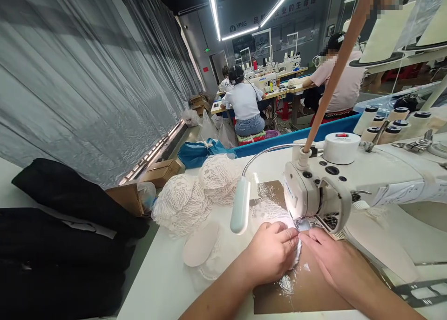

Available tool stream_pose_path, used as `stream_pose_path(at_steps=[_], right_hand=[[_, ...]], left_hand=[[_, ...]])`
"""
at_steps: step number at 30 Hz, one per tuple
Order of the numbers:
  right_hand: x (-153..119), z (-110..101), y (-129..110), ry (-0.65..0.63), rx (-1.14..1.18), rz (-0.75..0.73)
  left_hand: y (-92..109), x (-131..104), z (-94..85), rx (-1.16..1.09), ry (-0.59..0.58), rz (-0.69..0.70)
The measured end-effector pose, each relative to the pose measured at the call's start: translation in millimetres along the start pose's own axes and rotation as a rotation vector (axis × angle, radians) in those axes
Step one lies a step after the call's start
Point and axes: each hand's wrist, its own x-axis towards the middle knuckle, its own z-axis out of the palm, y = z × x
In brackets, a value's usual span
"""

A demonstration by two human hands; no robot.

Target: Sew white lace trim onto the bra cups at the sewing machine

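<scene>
Lace work at the sewing station, as observed from where I stand in the room. The white lace piece [272,212] is on the work surface at the front of the sewing machine [307,190], partly covered by the operator's left hand [274,252]. The fingers of that hand are bent over the piece near the needle area; whether they pinch the fabric or merely press it flat, I cannot tell. The right hand [330,257] rests at the opposite side, fingers extended, its tips meeting those of the left at the edge of the lace; I cannot tell whether they grasp it.

Beneath both hands is a brown sheet [307,292] with a shiny, creased patch. A gooseneck lamp [240,206] hangs to the left of the machine head (the light falling on the lace is strong).

Further left on the white table [157,283] lie a pale oval pad [200,245], thin lace just beside it, and two bundles of lace [181,201], [219,173], touching one another. A white round container [341,148] sits on top of the machine; thread cones [368,118] stand behind it. Beyond, co-workers [244,99] are seated at other machines.
</scene>
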Motion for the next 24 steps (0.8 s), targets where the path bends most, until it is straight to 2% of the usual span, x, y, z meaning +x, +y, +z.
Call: stream_pose_path(at_steps=[8,17,24], right_hand=[[-4.3,2.7,4.7,0.004,0.018,-0.045],[-6.9,-0.1,6.2,-0.049,0.092,-0.102],[-7.0,-1.2,4.4,-0.07,0.093,-0.097]], left_hand=[[-4.2,-1.2,-3.1,-0.034,-0.013,0.024],[-5.1,-1.0,0.0,-0.093,0.02,-0.018],[-5.0,-0.8,-1.0,-0.1,-0.001,-0.035]])
